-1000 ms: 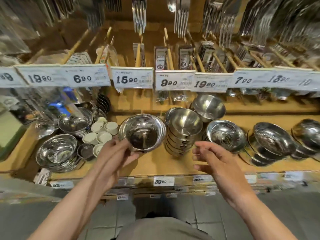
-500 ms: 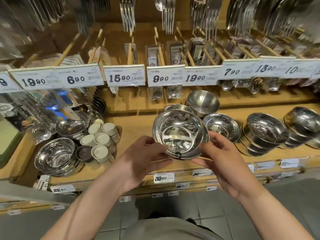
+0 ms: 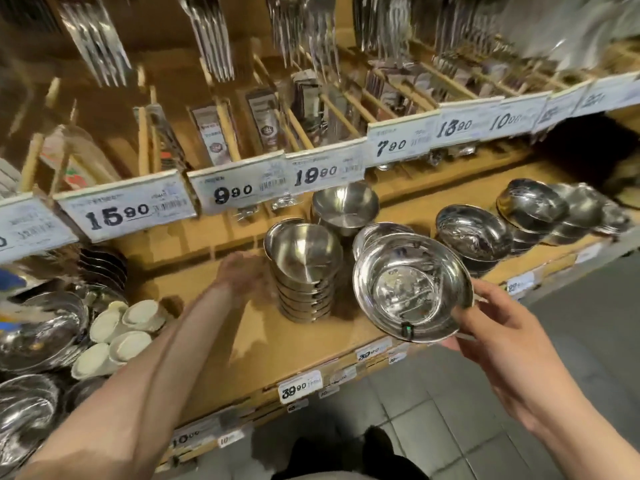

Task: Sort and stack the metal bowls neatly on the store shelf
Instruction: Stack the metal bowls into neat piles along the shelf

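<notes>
Right hand (image 3: 498, 327) grips my shiny bowl (image 3: 412, 289), matching pile (image 3: 377, 233) just behind; left hand (image 3: 242, 271) open by straight-sided stack (image 3: 304, 271).

The right hand (image 3: 502, 344) holds a shiny bowl (image 3: 412, 289) by its lower right rim, tilted toward the camera, in front of the shelf (image 3: 242, 327). A small dark tag sits on the bowl's near rim. The left hand (image 3: 242, 275) reaches over the shelf, palm turned to a stack (image 3: 304, 271) of matte bowls, just beside it; whether it touches is not clear. Behind the stack stands one more matte bowl (image 3: 344, 207). To the right lie shiny bowls (image 3: 474, 233) leaning in rows. At the left are white cups (image 3: 121, 334). Price labels (image 3: 239, 192) hang above.
</notes>
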{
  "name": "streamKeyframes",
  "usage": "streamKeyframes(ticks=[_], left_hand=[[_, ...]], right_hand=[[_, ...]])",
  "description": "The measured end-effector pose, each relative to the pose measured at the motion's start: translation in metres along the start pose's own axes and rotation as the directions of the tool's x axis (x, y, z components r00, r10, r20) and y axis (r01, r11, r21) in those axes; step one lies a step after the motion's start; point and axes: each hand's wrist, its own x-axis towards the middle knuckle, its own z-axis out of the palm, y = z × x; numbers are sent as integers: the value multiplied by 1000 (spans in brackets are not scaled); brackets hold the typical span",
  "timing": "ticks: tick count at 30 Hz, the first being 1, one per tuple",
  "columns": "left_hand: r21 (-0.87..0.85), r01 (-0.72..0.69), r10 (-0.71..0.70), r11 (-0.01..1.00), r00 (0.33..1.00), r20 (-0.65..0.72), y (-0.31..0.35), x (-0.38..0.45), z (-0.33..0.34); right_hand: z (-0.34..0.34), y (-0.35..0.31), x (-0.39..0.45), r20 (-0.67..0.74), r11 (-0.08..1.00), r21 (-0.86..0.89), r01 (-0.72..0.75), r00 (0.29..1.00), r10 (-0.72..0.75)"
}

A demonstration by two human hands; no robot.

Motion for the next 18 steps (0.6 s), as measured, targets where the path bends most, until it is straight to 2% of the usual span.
streamKeyframes(ticks=[4,8,10,13,15,18], left_hand=[[-8,-59,60,998,996,67,-4,22,19],[-133,1,5,991,999,45,-3,33,33],[-124,12,-8,992,999,36,-3,39,35],[-147,59,-67,987,997,-47,-5,48,33],[-221,117,-147,968,981,-123,-8,56,24],[-306,166,-224,937,960,-166,-11,55,0]], right_hand=[[0,8,0,-52,1000,11,14,999,-14],[3,17,3,-122,999,36,9,993,-5],[5,19,4,-150,999,46,9,989,-2],[8,18,5,-166,999,51,3,986,5],[9,15,6,-158,999,51,6,987,3],[12,11,11,-108,998,57,19,994,-13]])
